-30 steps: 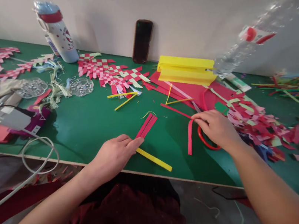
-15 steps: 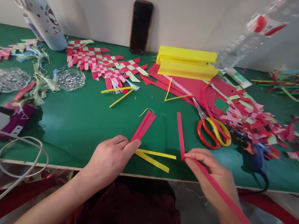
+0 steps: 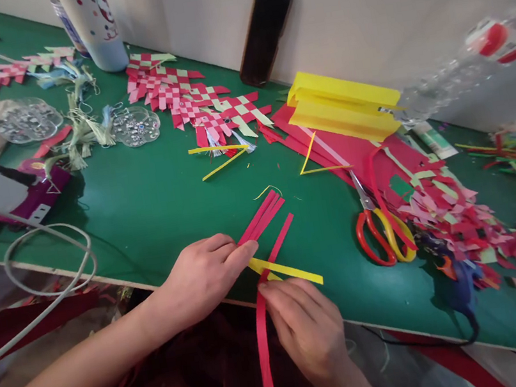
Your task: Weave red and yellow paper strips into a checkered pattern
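My left hand [image 3: 206,272] lies on the green table [image 3: 144,210] near its front edge, fingers pressed down on a bundle of red paper strips [image 3: 264,216] and yellow strips [image 3: 289,271] that cross under them. Just to its right, my right hand [image 3: 304,325] pinches a long red paper strip [image 3: 263,348]. That strip runs up beside the bundle and hangs down over the table edge toward my lap.
Red and yellow scissors [image 3: 383,233] lie to the right beside a heap of paper scraps [image 3: 445,211]. Woven red and white pieces [image 3: 196,102], folded yellow paper [image 3: 342,106], a phone [image 3: 265,30] against the wall, a bottle [image 3: 92,24] and a white cable [image 3: 50,263] are around.
My right hand left the scissors, took a long red strip and carried it left to the bundle under my left hand. The left hand stayed put.
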Available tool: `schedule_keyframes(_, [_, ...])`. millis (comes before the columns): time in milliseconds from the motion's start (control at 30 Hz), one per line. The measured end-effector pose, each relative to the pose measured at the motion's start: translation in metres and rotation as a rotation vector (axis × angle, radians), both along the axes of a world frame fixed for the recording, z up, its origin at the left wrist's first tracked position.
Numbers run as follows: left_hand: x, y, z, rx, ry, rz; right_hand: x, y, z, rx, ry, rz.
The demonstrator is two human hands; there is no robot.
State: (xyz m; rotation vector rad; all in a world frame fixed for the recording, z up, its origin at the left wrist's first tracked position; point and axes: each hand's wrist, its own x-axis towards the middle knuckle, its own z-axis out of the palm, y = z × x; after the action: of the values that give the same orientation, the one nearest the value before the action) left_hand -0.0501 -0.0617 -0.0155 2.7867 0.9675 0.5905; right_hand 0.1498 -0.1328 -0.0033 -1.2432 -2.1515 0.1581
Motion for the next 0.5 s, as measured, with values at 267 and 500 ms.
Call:
schedule_keyframes(267, [-0.009,0.000,0.005,-0.122,-0.076,-0.019,-0.024,0.011,0.002,-0.019,-0.065,-0.065])
schedule_keyframes(500, [-0.010,-0.001,0.001,-0.144,-0.078,-0.036,-0.034,0.013,0.013,-0.075,-0.207,-0.118])
